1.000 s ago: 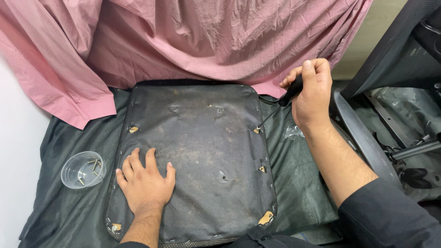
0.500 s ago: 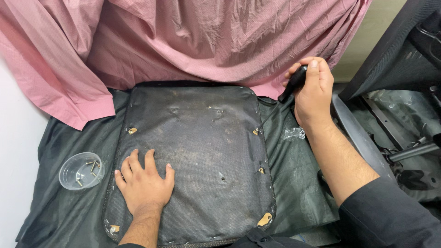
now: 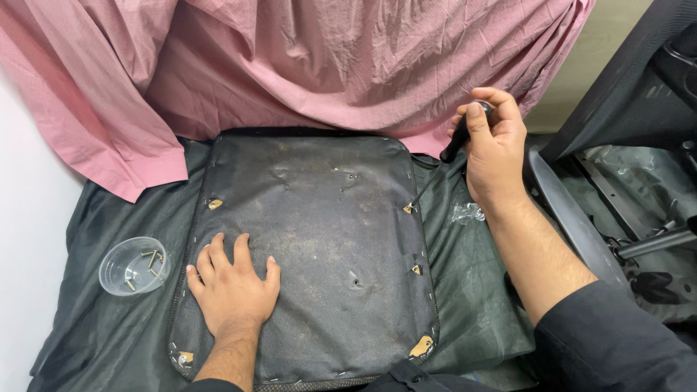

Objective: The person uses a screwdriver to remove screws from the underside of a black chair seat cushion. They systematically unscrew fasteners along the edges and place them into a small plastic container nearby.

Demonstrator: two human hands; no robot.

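So the bench is covered in a dark green sheet (image 3: 109,334), with a big pink cloth (image 3: 327,65) draped across the top of the frame and part of a black office chair frame (image 3: 624,94) at the upper right. A clear plastic cup (image 3: 133,266) with a few brass screws sits at the lower left. Compared to a second ago, the right hand (image 3: 497,156) has rolled its grip around the handle, thumb now lying along it. It's closed around a black-handled screwdriver (image 3: 451,149), tip on the right edge of the upturned seat pad (image 3: 312,254). The left hand (image 3: 232,287) lies flat, fingers spread, pressing the pad's lower left.
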